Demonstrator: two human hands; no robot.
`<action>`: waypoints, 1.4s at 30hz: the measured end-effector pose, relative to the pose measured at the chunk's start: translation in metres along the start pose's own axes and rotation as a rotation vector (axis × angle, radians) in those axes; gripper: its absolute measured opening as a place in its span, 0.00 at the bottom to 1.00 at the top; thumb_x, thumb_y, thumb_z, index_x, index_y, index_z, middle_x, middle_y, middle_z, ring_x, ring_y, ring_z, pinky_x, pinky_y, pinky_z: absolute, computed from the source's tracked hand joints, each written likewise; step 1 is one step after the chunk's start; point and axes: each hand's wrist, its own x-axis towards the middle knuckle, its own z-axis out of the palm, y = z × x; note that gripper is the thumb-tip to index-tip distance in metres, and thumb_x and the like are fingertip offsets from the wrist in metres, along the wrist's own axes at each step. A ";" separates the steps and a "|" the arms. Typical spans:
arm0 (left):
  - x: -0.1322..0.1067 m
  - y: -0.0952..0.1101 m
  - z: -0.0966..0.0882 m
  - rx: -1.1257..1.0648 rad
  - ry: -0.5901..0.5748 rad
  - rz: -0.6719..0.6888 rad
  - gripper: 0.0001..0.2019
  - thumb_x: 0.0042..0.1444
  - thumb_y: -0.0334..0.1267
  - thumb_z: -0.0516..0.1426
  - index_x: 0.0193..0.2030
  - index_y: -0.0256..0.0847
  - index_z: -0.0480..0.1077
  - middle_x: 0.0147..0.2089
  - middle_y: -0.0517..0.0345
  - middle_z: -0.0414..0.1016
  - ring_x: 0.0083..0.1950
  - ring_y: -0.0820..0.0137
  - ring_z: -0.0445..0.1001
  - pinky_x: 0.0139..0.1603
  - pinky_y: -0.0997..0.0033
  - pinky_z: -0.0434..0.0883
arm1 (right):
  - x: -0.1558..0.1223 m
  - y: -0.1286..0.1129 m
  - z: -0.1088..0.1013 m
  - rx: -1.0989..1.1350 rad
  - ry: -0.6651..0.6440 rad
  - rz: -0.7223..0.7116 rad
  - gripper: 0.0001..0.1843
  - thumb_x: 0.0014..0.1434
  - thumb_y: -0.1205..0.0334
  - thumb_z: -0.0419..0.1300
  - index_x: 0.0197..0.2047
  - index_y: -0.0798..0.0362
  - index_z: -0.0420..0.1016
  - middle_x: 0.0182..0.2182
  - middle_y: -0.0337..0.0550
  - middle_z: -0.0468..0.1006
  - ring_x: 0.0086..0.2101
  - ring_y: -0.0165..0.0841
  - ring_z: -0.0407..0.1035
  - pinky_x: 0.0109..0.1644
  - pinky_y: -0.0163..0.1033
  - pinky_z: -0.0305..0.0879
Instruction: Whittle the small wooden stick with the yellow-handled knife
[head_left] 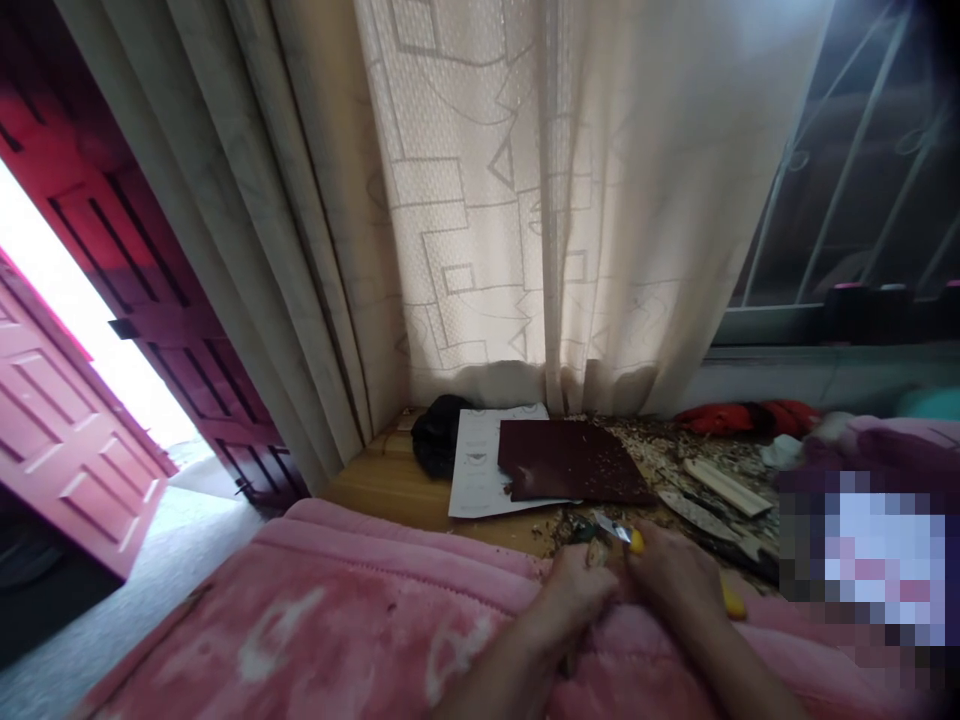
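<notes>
Low in the middle of the view, my left hand [576,590] is closed round a small light-brown piece, probably wood [597,553]; most of it is hidden by the fingers. Close beside it on the right, my right hand [675,572] grips a knife with a yellow handle [734,600]. Its short shiny blade [613,526] points up and left, just above the piece. Whether the blade touches the piece I cannot tell. Both hands are over the edge of a pink blanket [360,620], in front of a wooden surface strewn with shavings [637,440].
A maroon board [570,460] overlaps white printed paper [472,465], with a black bag [436,437] behind. To the right lie a pale wood strip [727,487], a dark-edged flat piece [705,520] and a red bundle [750,417]. Curtains [480,200] hang behind; a red door [142,260] stands left.
</notes>
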 end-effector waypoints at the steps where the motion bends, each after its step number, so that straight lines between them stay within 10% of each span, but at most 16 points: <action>1: -0.002 0.002 0.000 0.012 0.014 0.031 0.06 0.31 0.29 0.52 0.16 0.38 0.56 0.13 0.68 0.50 0.16 0.81 0.47 0.16 0.79 0.44 | 0.000 0.001 -0.001 -0.004 -0.004 0.006 0.13 0.49 0.58 0.43 0.29 0.50 0.67 0.28 0.45 0.73 0.31 0.37 0.66 0.31 0.38 0.53; 14: -0.002 0.008 -0.002 -0.122 -0.018 0.035 0.05 0.31 0.29 0.54 0.17 0.37 0.59 0.14 0.68 0.54 0.16 0.82 0.52 0.16 0.82 0.49 | -0.017 -0.002 -0.013 -0.054 -0.054 -0.196 0.12 0.48 0.56 0.46 0.31 0.51 0.67 0.28 0.45 0.73 0.31 0.37 0.66 0.30 0.36 0.52; 42: 0.024 -0.030 -0.004 -0.048 0.054 0.146 0.07 0.31 0.30 0.55 0.23 0.36 0.64 0.21 0.65 0.62 0.22 0.80 0.58 0.20 0.82 0.53 | -0.020 -0.005 -0.005 -0.074 -0.073 -0.158 0.12 0.48 0.57 0.45 0.30 0.51 0.66 0.28 0.46 0.73 0.30 0.38 0.66 0.30 0.37 0.53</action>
